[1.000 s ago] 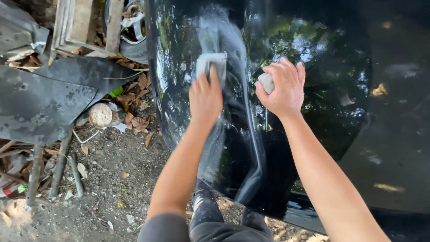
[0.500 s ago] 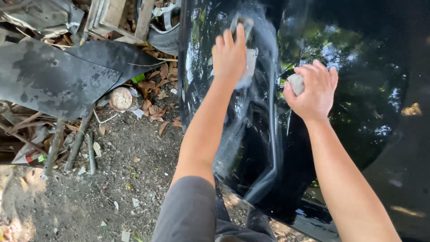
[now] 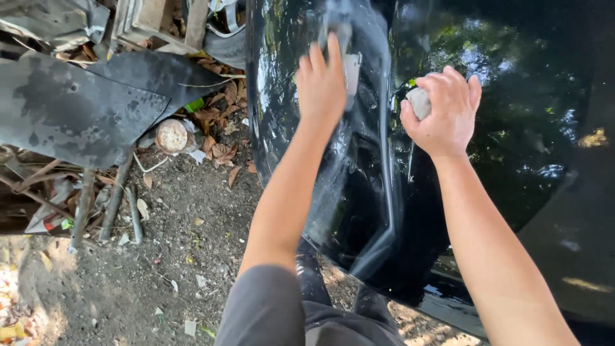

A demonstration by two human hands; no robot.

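Glossy black curved car body panel (image 3: 512,160) fills the frame from 12 to 5 o'clock, wet, reflecting trees and sky. A raised crease runs down it from 12 toward 6 o'clock.

Left hand (image 3: 320,86) at about 12 o'clock: palm flat, fingers extended and together, pressing a pale grey flat sanding pad (image 3: 351,67) against the panel on the crease. Pad mostly hidden under the hand; only its right edge shows. A milky smear sits on the panel just above the fingertips.

Right hand (image 3: 442,112) at about 1 o'clock: closed in a loose fist around a small light grey wad (image 3: 419,102), cloth or sponge, can't tell which. Wad pokes out on the thumb side. Fist is over the panel; contact with the surface can't be confirmed. Hands are near each other but apart, left slightly higher.

Dark grey trouser leg (image 3: 269,307) at 6 o'clock.

Bare dirt ground (image 3: 192,256) from 7 to 9 o'clock, scattered dry brown leaves (image 3: 218,122) around 10 o'clock. Dull black scuffed flat plastic panel (image 3: 77,109) lies at 10 o'clock. Round cut log end (image 3: 172,136) just beside its lower edge. Weathered wooden pallet slats (image 3: 154,19) at 11 o'clock. Thin grey sticks (image 3: 115,198) lean at 9 o'clock.
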